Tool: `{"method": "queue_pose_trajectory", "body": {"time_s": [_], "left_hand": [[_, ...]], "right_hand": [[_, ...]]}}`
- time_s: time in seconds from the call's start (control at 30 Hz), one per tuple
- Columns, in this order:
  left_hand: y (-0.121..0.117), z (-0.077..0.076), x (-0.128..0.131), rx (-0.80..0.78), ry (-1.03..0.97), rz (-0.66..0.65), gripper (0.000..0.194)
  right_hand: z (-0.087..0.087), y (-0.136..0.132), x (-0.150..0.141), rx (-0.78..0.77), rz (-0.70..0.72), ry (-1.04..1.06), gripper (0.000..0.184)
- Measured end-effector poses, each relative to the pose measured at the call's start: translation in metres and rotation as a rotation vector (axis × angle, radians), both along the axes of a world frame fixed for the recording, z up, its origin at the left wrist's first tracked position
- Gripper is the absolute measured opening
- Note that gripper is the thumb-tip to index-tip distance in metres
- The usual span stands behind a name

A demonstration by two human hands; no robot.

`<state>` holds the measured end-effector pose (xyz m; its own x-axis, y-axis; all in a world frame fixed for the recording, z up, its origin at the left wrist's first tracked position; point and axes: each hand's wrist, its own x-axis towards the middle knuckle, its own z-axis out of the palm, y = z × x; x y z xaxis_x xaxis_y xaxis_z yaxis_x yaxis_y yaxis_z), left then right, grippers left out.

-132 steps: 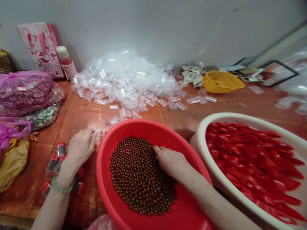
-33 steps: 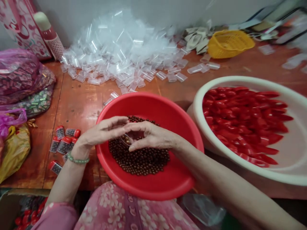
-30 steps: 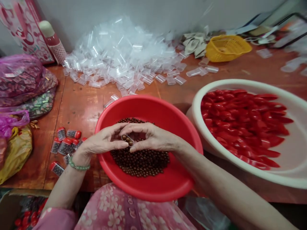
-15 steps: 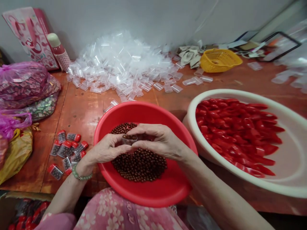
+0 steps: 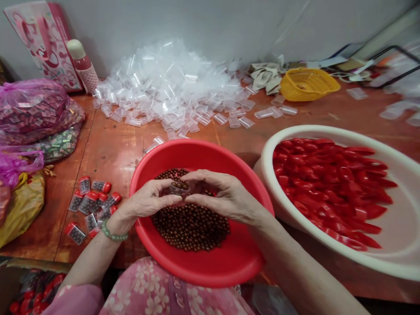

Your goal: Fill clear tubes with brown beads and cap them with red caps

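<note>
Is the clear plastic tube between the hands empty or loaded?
Loaded: dark brown round beads show through the small clear plastic tube pinched between the left hand and right hand.

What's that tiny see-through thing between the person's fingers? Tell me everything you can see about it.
It is a small clear plastic case, short and round-edged, with several dark brown beads showing inside; their number cannot be told. It lies roughly level, pinched between the fingers of the left hand and the right hand, over the heap of brown beads in a red plastic basin. The fingers partly hide it, so any lid cannot be made out.
</note>
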<state>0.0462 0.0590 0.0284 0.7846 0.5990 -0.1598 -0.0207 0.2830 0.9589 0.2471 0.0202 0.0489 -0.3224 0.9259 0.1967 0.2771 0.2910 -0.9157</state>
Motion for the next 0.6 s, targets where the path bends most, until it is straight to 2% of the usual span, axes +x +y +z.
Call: {"method": "queue_pose_trajectory", "body": {"time_s": [0.13,0.3,0.43,0.6], "left_hand": [[0.0,-0.001,0.0,-0.041,0.007,-0.035,0.037],[0.001,-0.003,-0.002,-0.036,0.027,-0.051,0.029],[0.001,-0.003,-0.002,-0.053,0.06,-0.046,0.033],[0.002,-0.004,-0.002,-0.059,0.088,-0.05,0.03]], "right_hand": [[0.01,0.012,-0.004,0.06,0.156,-0.162,0.024],[0.014,0.022,-0.008,-0.005,0.256,-0.239,0.019],[0.012,0.024,-0.009,-0.126,0.252,-0.201,0.023],[0.006,0.02,-0.011,-0.224,0.161,-0.108,0.032]]}}
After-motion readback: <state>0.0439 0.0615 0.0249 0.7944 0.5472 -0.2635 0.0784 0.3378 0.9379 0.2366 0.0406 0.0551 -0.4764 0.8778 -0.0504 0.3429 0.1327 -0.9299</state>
